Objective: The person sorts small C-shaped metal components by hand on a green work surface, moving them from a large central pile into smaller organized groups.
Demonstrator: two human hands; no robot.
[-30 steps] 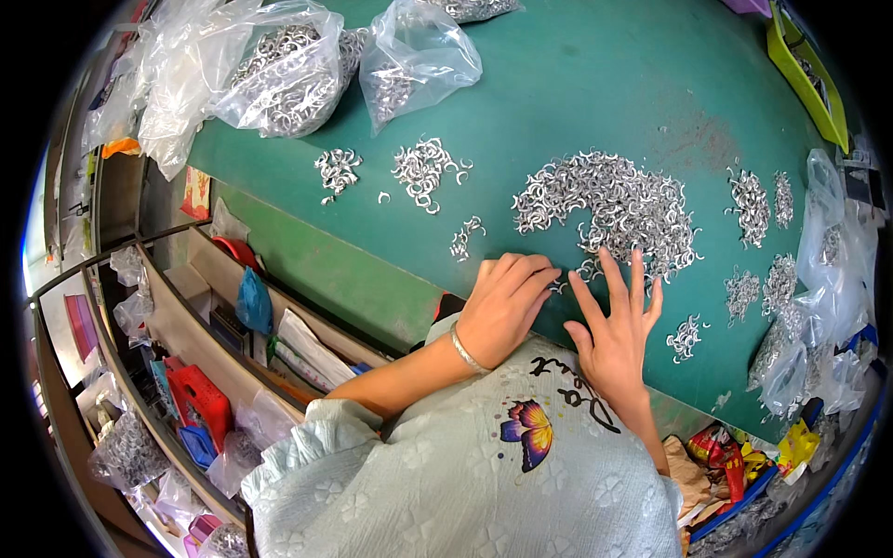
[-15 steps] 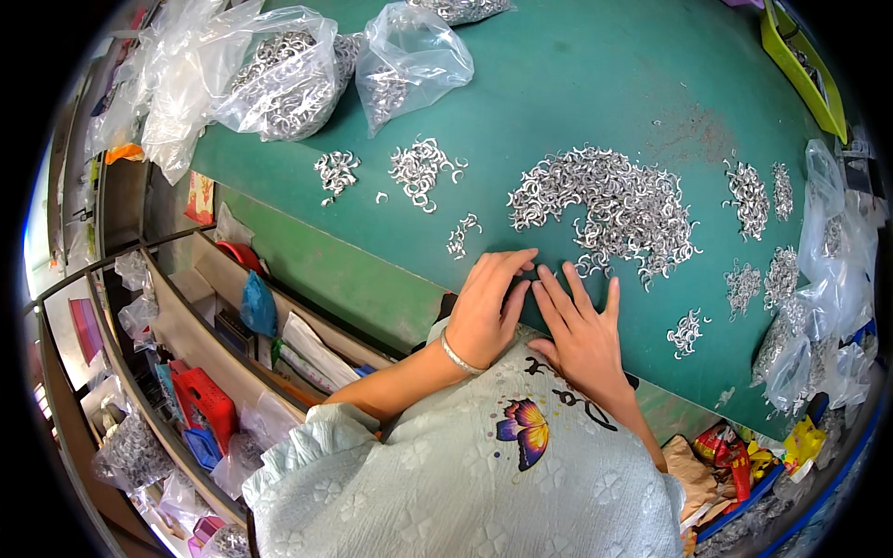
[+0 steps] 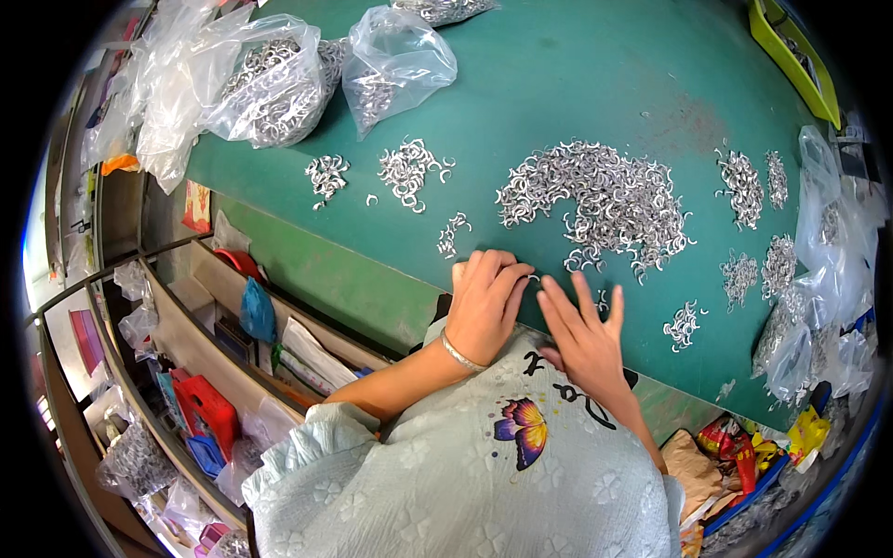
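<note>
A broad pile of small C-shaped silver metal pieces [image 3: 642, 209] lies on the green tabletop, just beyond my hands. My left hand [image 3: 484, 307] is at the table's near edge, its fingers curled together and a small C-shaped metal piece [image 3: 533, 277] at the tips of its thumb and forefinger. Beside it my right hand [image 3: 588, 339] rests with fingers spread over the tabletop. A few loose pieces [image 3: 603, 299] show between its fingers. Beyond my left hand sits a small scatter of the pieces [image 3: 452, 234].
Smaller heaps [image 3: 407, 175] lie at the left, others [image 3: 741, 191] at the right. Clear plastic bags [image 3: 395, 65] of pieces stand at the far left; more bags [image 3: 819, 279] line the right edge. A yellow-green tray [image 3: 800, 70] sits far right. Wooden compartments [image 3: 205, 307] are left below the table.
The view has shifted slightly. My right hand has moved a little to the right of my left hand, and its fingers have spread. A metal piece now shows at my left fingertips.
</note>
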